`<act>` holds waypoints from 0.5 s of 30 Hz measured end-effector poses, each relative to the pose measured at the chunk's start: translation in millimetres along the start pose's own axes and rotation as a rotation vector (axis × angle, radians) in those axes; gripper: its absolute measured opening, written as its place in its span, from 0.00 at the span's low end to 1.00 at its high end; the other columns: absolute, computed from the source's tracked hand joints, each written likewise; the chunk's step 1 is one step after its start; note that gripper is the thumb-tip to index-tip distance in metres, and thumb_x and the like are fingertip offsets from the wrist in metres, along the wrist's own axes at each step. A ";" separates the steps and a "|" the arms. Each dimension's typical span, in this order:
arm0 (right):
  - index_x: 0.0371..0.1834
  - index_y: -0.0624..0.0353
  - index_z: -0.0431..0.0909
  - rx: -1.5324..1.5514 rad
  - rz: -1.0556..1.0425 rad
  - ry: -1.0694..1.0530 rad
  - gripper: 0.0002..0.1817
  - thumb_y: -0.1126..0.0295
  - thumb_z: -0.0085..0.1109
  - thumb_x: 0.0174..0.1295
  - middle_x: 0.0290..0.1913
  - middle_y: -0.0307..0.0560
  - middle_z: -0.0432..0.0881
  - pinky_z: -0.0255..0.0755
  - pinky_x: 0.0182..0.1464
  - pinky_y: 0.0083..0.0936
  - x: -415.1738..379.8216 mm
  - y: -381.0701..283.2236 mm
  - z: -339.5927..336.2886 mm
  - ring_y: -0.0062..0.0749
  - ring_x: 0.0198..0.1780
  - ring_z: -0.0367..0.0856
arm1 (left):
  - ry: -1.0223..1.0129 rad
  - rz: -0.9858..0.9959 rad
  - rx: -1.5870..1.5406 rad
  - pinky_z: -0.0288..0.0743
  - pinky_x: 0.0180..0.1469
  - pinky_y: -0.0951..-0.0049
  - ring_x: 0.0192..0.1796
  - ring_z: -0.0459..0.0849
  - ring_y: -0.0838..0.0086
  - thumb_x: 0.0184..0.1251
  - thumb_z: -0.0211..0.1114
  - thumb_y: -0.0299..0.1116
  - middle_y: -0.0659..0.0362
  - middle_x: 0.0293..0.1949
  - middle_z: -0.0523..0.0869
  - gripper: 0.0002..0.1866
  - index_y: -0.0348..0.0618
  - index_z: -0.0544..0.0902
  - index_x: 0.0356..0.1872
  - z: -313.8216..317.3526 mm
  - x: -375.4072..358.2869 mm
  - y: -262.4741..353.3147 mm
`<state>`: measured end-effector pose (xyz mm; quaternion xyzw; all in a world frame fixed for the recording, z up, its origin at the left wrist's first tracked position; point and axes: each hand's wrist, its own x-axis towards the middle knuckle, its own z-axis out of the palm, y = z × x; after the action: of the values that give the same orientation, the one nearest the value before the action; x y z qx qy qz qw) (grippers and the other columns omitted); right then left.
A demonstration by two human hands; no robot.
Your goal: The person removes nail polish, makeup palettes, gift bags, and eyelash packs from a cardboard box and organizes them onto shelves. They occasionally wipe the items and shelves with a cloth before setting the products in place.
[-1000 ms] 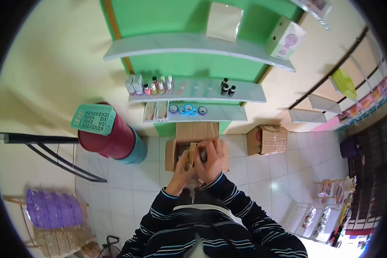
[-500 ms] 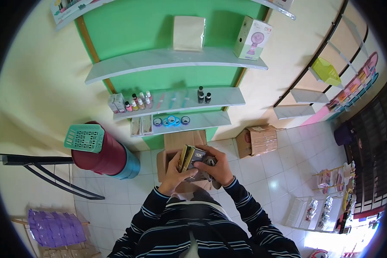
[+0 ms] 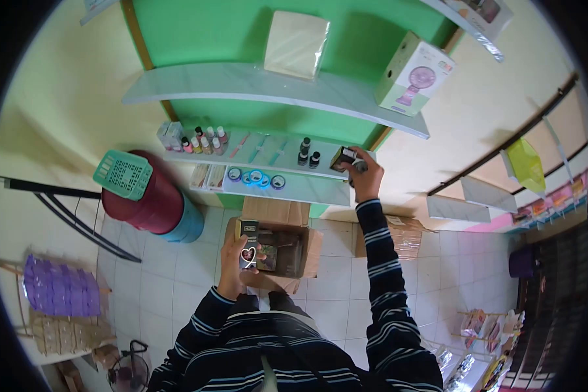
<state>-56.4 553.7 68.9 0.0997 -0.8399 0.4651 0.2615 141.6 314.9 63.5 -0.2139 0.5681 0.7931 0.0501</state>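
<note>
My left hand (image 3: 231, 264) is wrapped round a dark box with a heart on its front (image 3: 248, 245), above the left part of an open cardboard box (image 3: 312, 253). At the right end of the middle shelf (image 3: 206, 155), my right hand (image 3: 367, 175) grips a small dark box (image 3: 343, 158). Something dark and rounded also shows under its fingers, too hidden to name. Dark bottles (image 3: 304, 151) stand on the shelf to the left of that hand. Items lie inside the cardboard box, partly in shadow.
Nail polish bottles (image 3: 206, 144) and slim tools (image 3: 259, 149) are on the middle shelf, tape rolls (image 3: 256, 177) on the one below. A fan box (image 3: 415, 77) stands on the upper shelf. At left is a green basket (image 3: 123, 174) on a red bin (image 3: 147, 202); another carton (image 3: 398, 236) sits right.
My hands have moved apart. My right hand has gone up and right to the shelf with a small box, while my left hand holds the heart box further left. The view has shifted.
</note>
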 end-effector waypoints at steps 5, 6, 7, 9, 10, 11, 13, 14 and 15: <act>0.38 0.52 0.79 -0.017 -0.071 -0.068 0.23 0.74 0.69 0.31 0.32 0.49 0.80 0.71 0.36 0.25 20.9 26.9 19.8 0.39 0.34 0.80 | 0.101 0.038 -0.031 0.69 0.17 0.82 0.29 0.81 0.74 0.60 0.48 0.48 0.60 0.29 0.77 0.18 0.46 0.69 0.42 -7.5 -19.5 -2.8; 0.38 0.52 0.79 0.007 -0.074 -0.091 0.23 0.75 0.69 0.30 0.32 0.50 0.80 0.71 0.37 0.25 23.0 30.3 22.2 0.39 0.34 0.79 | 0.134 0.026 -0.021 0.69 0.17 0.82 0.29 0.81 0.74 0.61 0.47 0.48 0.60 0.30 0.77 0.17 0.46 0.69 0.42 -8.0 -22.0 -2.3; 0.37 0.52 0.79 0.032 -0.078 -0.113 0.23 0.75 0.69 0.30 0.32 0.50 0.80 0.71 0.38 0.25 24.2 33.1 25.0 0.39 0.35 0.79 | 0.148 0.023 -0.022 0.69 0.17 0.82 0.29 0.81 0.74 0.61 0.47 0.48 0.60 0.30 0.77 0.17 0.46 0.69 0.42 -8.8 -23.3 -3.6; 0.38 0.52 0.79 0.038 -0.061 -0.140 0.24 0.76 0.69 0.30 0.32 0.49 0.80 0.71 0.38 0.26 22.5 34.6 28.2 0.39 0.35 0.79 | 0.169 0.030 -0.086 0.69 0.18 0.83 0.29 0.81 0.75 0.61 0.49 0.44 0.59 0.30 0.78 0.16 0.45 0.69 0.43 -10.4 -26.0 -6.2; 0.38 0.52 0.79 0.028 -0.074 -0.135 0.24 0.76 0.69 0.30 0.32 0.49 0.80 0.71 0.38 0.26 21.0 36.7 30.0 0.39 0.35 0.79 | 0.183 0.026 -0.086 0.69 0.18 0.83 0.29 0.81 0.75 0.61 0.49 0.44 0.59 0.30 0.78 0.16 0.45 0.69 0.43 -10.8 -27.5 -6.3; 0.38 0.52 0.79 0.019 -0.087 -0.131 0.24 0.76 0.69 0.29 0.32 0.49 0.80 0.71 0.38 0.26 19.3 38.6 31.0 0.39 0.35 0.79 | 0.164 0.032 -0.095 0.70 0.19 0.82 0.30 0.81 0.75 0.62 0.48 0.45 0.59 0.30 0.78 0.17 0.45 0.69 0.44 -10.1 -28.4 -5.3; 0.38 0.52 0.79 0.018 -0.089 -0.137 0.25 0.76 0.70 0.29 0.32 0.49 0.80 0.71 0.38 0.25 18.6 41.8 31.0 0.38 0.34 0.79 | 0.167 0.037 -0.108 0.70 0.20 0.81 0.31 0.81 0.75 0.62 0.47 0.47 0.59 0.31 0.78 0.18 0.45 0.69 0.45 -8.8 -28.4 -5.1; 0.38 0.52 0.79 -0.001 -0.099 -0.137 0.25 0.76 0.70 0.29 0.32 0.48 0.80 0.70 0.38 0.25 18.3 39.8 29.8 0.37 0.33 0.79 | 0.156 0.020 -0.128 0.70 0.19 0.82 0.31 0.81 0.74 0.62 0.44 0.50 0.59 0.31 0.78 0.20 0.45 0.69 0.45 -7.9 -27.7 -6.6; 0.38 0.52 0.79 -0.019 -0.110 -0.137 0.25 0.76 0.70 0.30 0.32 0.48 0.80 0.70 0.38 0.25 18.6 37.6 28.9 0.36 0.33 0.78 | 0.144 0.005 -0.148 0.71 0.19 0.82 0.31 0.81 0.73 0.62 0.41 0.52 0.59 0.31 0.78 0.22 0.46 0.69 0.46 -6.8 -26.5 -7.3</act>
<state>-97.5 551.6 39.0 0.1745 -0.8535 0.4340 0.2297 169.9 315.5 65.8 -0.2722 0.5105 0.8156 -0.0088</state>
